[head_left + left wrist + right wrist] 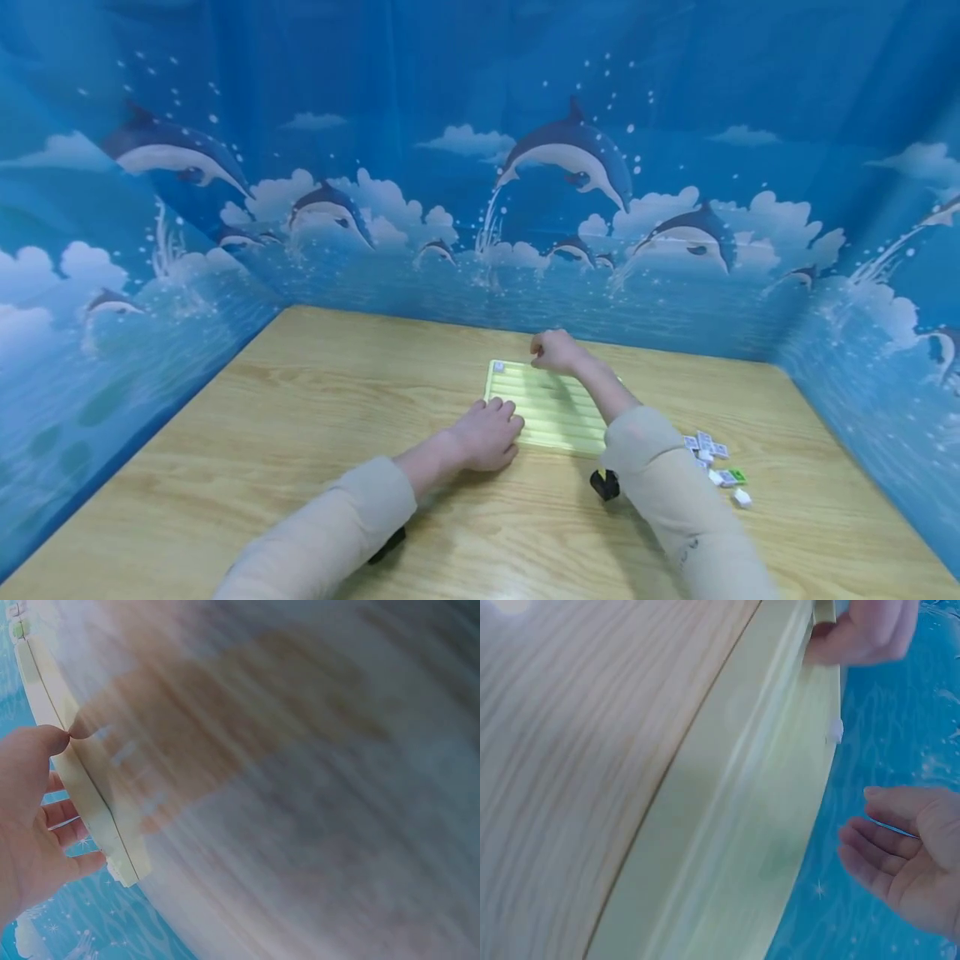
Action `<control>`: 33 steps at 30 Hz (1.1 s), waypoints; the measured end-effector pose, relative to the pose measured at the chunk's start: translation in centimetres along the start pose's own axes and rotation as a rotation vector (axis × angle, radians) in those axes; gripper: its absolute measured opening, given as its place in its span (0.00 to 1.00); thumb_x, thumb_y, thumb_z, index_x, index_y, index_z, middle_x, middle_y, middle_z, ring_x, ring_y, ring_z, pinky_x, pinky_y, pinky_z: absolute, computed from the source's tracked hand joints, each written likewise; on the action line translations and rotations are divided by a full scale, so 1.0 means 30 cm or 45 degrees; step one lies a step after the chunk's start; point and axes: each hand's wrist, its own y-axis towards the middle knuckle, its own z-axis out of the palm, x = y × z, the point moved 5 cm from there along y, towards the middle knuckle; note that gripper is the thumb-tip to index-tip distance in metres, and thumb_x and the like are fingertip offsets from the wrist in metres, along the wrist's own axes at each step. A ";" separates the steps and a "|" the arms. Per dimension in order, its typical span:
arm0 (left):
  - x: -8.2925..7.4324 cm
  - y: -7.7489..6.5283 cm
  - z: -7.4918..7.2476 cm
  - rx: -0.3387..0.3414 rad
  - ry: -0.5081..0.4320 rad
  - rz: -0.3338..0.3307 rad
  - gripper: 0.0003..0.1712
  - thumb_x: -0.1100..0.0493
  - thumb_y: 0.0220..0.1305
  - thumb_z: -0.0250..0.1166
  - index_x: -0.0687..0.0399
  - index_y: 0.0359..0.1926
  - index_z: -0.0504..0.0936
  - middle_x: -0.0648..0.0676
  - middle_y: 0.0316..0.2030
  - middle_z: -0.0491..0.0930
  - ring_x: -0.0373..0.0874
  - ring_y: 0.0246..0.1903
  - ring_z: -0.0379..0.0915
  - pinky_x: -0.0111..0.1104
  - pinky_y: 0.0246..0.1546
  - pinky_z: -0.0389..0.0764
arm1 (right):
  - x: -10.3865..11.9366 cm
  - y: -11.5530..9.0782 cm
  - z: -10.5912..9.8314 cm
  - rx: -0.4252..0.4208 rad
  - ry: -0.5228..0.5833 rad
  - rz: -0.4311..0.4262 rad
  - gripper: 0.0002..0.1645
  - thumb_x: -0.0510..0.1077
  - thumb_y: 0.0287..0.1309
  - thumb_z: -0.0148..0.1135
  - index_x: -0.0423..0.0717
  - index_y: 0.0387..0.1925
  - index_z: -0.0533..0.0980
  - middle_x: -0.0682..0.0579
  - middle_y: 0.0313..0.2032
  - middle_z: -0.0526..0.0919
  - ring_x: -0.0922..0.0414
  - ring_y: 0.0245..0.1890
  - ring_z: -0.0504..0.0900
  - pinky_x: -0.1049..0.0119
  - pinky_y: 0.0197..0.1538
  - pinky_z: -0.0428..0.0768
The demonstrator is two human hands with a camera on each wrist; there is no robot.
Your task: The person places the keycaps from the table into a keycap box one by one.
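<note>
A pale yellow ridged board [558, 432] lies on the wooden table, with one small white tile [498, 367] in its far left corner. My left hand [489, 437] rests at the board's near left corner. In the left wrist view, the left thumb [51, 739] touches the board's edge while the other fingers spread over its surface. Above the far edge hovers my right hand [557, 352], its fingers loosely bent. Seen from the right wrist, that hand [915, 859] has nothing between thumb and fingers.
Several small white tiles [705, 442] lie in a loose heap right of the board, beside the right forearm. One lone white tile [742, 497] sits nearer. A blue dolphin-print curtain [480, 283] encloses the table's back and sides.
</note>
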 end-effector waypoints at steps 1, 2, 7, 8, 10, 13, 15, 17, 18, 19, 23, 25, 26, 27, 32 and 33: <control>0.000 0.001 0.001 0.000 0.000 0.000 0.19 0.47 0.66 0.51 0.53 0.51 0.72 0.53 0.46 0.69 0.47 0.47 0.66 0.40 0.50 0.70 | -0.010 -0.015 -0.009 -0.015 0.002 0.000 0.17 0.36 0.58 0.58 0.30 0.48 0.75 0.40 0.42 0.80 0.48 0.42 0.78 0.57 0.44 0.77; 0.000 0.001 0.000 -0.001 -0.002 -0.001 0.20 0.47 0.66 0.51 0.53 0.52 0.72 0.53 0.46 0.69 0.47 0.47 0.66 0.40 0.50 0.70 | -0.020 -0.030 -0.018 -0.028 0.006 0.002 0.16 0.36 0.58 0.58 0.31 0.47 0.75 0.41 0.41 0.80 0.49 0.40 0.78 0.57 0.43 0.78; 0.011 0.007 -0.008 -0.007 0.001 -0.013 0.20 0.47 0.66 0.52 0.53 0.52 0.72 0.54 0.47 0.69 0.47 0.47 0.66 0.41 0.51 0.70 | -0.064 -0.109 -0.063 -0.090 0.007 -0.007 0.08 0.37 0.59 0.57 0.36 0.37 0.79 0.49 0.28 0.80 0.56 0.24 0.73 0.62 0.32 0.74; 0.013 0.008 -0.008 -0.008 0.005 -0.014 0.20 0.47 0.66 0.52 0.53 0.51 0.72 0.54 0.47 0.69 0.47 0.47 0.66 0.41 0.51 0.70 | -0.073 -0.127 -0.068 -0.095 0.011 -0.006 0.07 0.38 0.59 0.57 0.38 0.35 0.79 0.50 0.25 0.79 0.57 0.22 0.71 0.63 0.30 0.72; 0.016 0.008 -0.009 -0.008 0.012 -0.014 0.20 0.47 0.66 0.52 0.53 0.51 0.72 0.54 0.47 0.70 0.47 0.48 0.66 0.42 0.51 0.70 | -0.093 -0.167 -0.075 -0.105 0.013 -0.007 0.06 0.38 0.59 0.56 0.39 0.32 0.78 0.52 0.22 0.77 0.59 0.20 0.68 0.63 0.30 0.69; 0.015 0.006 -0.005 -0.003 0.011 -0.013 0.19 0.47 0.66 0.51 0.53 0.51 0.72 0.54 0.46 0.70 0.47 0.47 0.66 0.42 0.51 0.70 | -0.128 -0.228 -0.077 -0.096 0.041 0.013 0.07 0.38 0.60 0.56 0.38 0.31 0.78 0.50 0.22 0.76 0.59 0.20 0.68 0.63 0.29 0.68; 0.010 0.005 -0.003 -0.002 0.008 -0.008 0.19 0.46 0.66 0.51 0.53 0.51 0.72 0.53 0.46 0.70 0.47 0.47 0.66 0.42 0.51 0.70 | -0.157 -0.268 -0.077 -0.092 0.050 0.035 0.08 0.39 0.60 0.56 0.37 0.31 0.77 0.49 0.23 0.77 0.58 0.21 0.69 0.63 0.28 0.69; 0.005 0.004 -0.001 -0.005 0.005 -0.001 0.19 0.47 0.66 0.51 0.52 0.51 0.72 0.53 0.45 0.70 0.47 0.46 0.66 0.42 0.50 0.70 | -0.188 -0.305 -0.079 -0.091 0.060 0.054 0.08 0.39 0.59 0.56 0.36 0.31 0.77 0.49 0.24 0.77 0.58 0.22 0.70 0.63 0.28 0.70; 0.001 0.004 0.000 -0.007 0.007 0.003 0.19 0.47 0.66 0.51 0.52 0.51 0.72 0.53 0.45 0.70 0.47 0.46 0.66 0.41 0.50 0.70 | -0.204 -0.323 -0.080 -0.093 0.060 0.063 0.08 0.39 0.59 0.57 0.37 0.31 0.77 0.50 0.24 0.77 0.58 0.23 0.71 0.62 0.28 0.71; 0.000 0.003 0.001 -0.010 0.008 0.004 0.19 0.47 0.66 0.51 0.52 0.50 0.72 0.53 0.45 0.70 0.47 0.46 0.66 0.41 0.50 0.71 | -0.218 -0.340 -0.083 -0.096 0.058 0.065 0.07 0.39 0.58 0.57 0.37 0.30 0.76 0.51 0.24 0.76 0.58 0.23 0.71 0.62 0.29 0.72; -0.004 0.002 0.003 -0.022 -0.012 0.005 0.18 0.47 0.66 0.51 0.52 0.50 0.72 0.53 0.44 0.69 0.47 0.46 0.66 0.41 0.50 0.70 | -0.264 -0.405 -0.093 -0.066 0.061 0.059 0.05 0.37 0.56 0.58 0.36 0.31 0.76 0.52 0.25 0.76 0.57 0.27 0.73 0.60 0.31 0.74; -0.005 0.002 0.004 -0.025 -0.026 0.006 0.18 0.48 0.66 0.51 0.51 0.50 0.72 0.53 0.45 0.69 0.47 0.47 0.66 0.41 0.50 0.70 | -0.279 -0.437 -0.095 -0.018 0.049 0.054 0.05 0.35 0.54 0.59 0.35 0.32 0.76 0.51 0.27 0.76 0.56 0.28 0.73 0.59 0.33 0.74; -0.005 0.002 0.004 -0.026 -0.033 0.007 0.18 0.48 0.66 0.52 0.51 0.51 0.72 0.53 0.45 0.69 0.47 0.47 0.66 0.41 0.51 0.70 | -0.286 -0.452 -0.094 0.016 0.035 0.059 0.05 0.34 0.54 0.59 0.35 0.33 0.76 0.51 0.27 0.76 0.55 0.29 0.73 0.59 0.33 0.74; -0.005 0.001 0.003 -0.027 -0.041 0.006 0.18 0.48 0.66 0.52 0.51 0.51 0.72 0.52 0.45 0.69 0.47 0.47 0.66 0.41 0.51 0.70 | -0.292 -0.466 -0.090 0.058 0.020 0.064 0.06 0.34 0.54 0.59 0.35 0.34 0.76 0.50 0.29 0.76 0.55 0.30 0.73 0.58 0.34 0.74; 0.000 0.003 0.003 -0.026 -0.045 -0.002 0.18 0.48 0.66 0.52 0.51 0.50 0.73 0.52 0.45 0.69 0.46 0.47 0.66 0.41 0.51 0.70 | -0.324 -0.518 -0.062 0.282 -0.034 0.162 0.12 0.38 0.52 0.62 0.37 0.39 0.76 0.47 0.35 0.77 0.52 0.34 0.75 0.57 0.36 0.76; 0.002 0.004 0.003 -0.028 -0.047 -0.004 0.17 0.48 0.66 0.52 0.51 0.50 0.73 0.53 0.45 0.69 0.47 0.47 0.66 0.41 0.51 0.70 | -0.330 -0.524 -0.056 0.318 -0.034 0.179 0.12 0.40 0.52 0.63 0.38 0.38 0.76 0.47 0.35 0.77 0.53 0.34 0.75 0.57 0.36 0.76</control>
